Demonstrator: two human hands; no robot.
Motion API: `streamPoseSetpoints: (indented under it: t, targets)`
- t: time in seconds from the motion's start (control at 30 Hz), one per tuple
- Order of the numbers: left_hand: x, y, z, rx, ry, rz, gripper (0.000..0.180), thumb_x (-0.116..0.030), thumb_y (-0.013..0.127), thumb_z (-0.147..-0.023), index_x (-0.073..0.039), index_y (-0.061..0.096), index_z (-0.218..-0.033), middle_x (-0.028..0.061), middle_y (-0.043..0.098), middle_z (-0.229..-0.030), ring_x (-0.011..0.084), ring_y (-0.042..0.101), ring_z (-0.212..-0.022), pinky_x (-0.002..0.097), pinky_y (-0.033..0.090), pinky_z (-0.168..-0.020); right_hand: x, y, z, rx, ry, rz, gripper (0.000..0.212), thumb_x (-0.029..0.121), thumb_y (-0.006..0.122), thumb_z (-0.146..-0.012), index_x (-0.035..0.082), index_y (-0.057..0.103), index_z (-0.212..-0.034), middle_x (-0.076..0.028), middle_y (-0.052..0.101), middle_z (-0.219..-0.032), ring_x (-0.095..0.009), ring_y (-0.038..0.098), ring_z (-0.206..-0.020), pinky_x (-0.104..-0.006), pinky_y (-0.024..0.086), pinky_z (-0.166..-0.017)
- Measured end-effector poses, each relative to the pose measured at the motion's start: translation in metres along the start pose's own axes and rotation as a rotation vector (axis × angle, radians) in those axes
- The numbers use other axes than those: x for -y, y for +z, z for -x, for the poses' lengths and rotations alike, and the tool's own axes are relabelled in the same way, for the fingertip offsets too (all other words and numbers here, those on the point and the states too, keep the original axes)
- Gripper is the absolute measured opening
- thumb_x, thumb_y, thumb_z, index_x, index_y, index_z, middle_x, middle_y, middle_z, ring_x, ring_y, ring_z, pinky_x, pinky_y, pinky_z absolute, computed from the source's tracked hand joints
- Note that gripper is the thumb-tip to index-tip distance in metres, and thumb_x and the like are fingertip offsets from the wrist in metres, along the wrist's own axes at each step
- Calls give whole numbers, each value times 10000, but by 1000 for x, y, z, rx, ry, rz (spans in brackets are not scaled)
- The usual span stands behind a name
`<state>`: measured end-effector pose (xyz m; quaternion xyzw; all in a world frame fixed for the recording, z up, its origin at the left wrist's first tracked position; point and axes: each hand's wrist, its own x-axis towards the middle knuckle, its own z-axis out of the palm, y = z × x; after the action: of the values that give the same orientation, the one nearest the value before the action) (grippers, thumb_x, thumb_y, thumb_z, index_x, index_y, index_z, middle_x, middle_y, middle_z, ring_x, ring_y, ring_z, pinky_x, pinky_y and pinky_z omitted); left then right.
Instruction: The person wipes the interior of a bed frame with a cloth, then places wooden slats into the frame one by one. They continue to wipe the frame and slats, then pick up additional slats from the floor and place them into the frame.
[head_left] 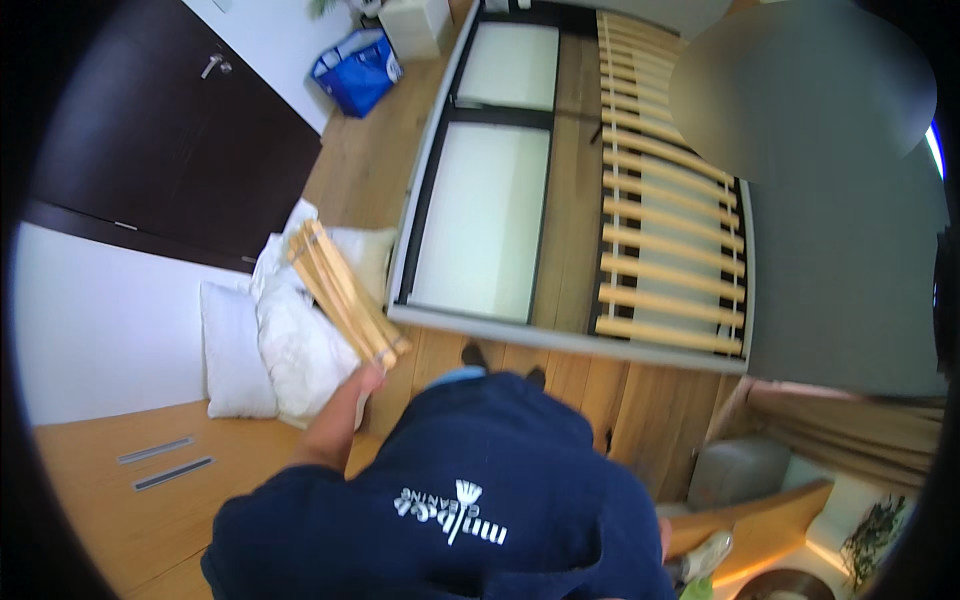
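Off to my left, my left hand is closed around the near end of a bundle of pale wooden bed slats. The slats are gathered together and slant away over white bedding on the floor. Only a sliver of skin, probably my right hand or forearm, shows beside my dark shirt at the lower right; its fingers are hidden. Near it are a white spray-bottle head and something green. Whether my right hand touches them cannot be seen.
Ahead stands a bed frame with curved slats on its right half and white panels in its left. A grey upright surface borders it. A blue bag, dark door, pillow and grey case surround me.
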<state>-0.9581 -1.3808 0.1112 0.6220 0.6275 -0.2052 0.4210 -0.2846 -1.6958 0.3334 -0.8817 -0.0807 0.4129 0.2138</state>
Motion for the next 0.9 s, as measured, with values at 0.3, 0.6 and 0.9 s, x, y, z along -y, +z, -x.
streamPoseSetpoints:
  t: [0.3, 0.6, 0.9]
  targets:
    - [32, 113, 76, 14, 113, 54, 314, -301, 517, -899, -104, 684, -720, 89, 668, -720, 218, 619, -687, 394, 469, -612, 137, 27, -297, 170, -286, 760, 273, 216, 573, -871, -15, 643, -743, -128, 615, -596, -248, 621, -523, -388, 499, -515]
    - [36, 143, 109, -341, -38, -38, 254, -290, 541, -807, -92, 700, -796, 158, 689, -843, 309, 649, -800, 447, 489, -695, 261, 192, -244, 416, -528, 770, 289, 264, 557, -824, 2, 667, -770, -156, 636, -702, -274, 595, -674, -377, 473, -682]
    - [120, 93, 121, -481, -576, 1028, 178, -111, 495, -802, -30, 647, -845, 124, 640, -719, 237, 620, -675, 378, 487, -632, 329, 449, -125, 712, -1062, 1381, 332, 294, 542, -835, 31, 689, -976, -212, 670, -986, -365, 629, -986, -439, 479, -881]
